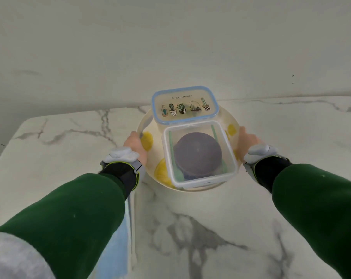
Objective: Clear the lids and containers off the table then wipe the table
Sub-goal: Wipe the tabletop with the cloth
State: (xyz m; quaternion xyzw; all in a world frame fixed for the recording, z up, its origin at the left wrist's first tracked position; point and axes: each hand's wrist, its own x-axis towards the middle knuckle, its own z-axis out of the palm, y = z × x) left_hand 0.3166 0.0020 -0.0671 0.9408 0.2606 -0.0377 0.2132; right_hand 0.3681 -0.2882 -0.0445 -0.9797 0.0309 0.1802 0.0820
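Center frame, both arms stretched forward: left hand (135, 144) and right hand (248, 140) grip opposite rims of plate (190, 189) (yellow spots). Clear container (202, 183) and blue-rimmed lid (184, 104) sit on it, near table (210, 228) far edge.

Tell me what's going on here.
A person's left hand and right hand grip opposite sides of a round cream bowl with yellow prints over the white marble table. In it sit a clear square plastic container holding a dark purple round dish, and a blue-rimmed plastic lid with cactus drawings.
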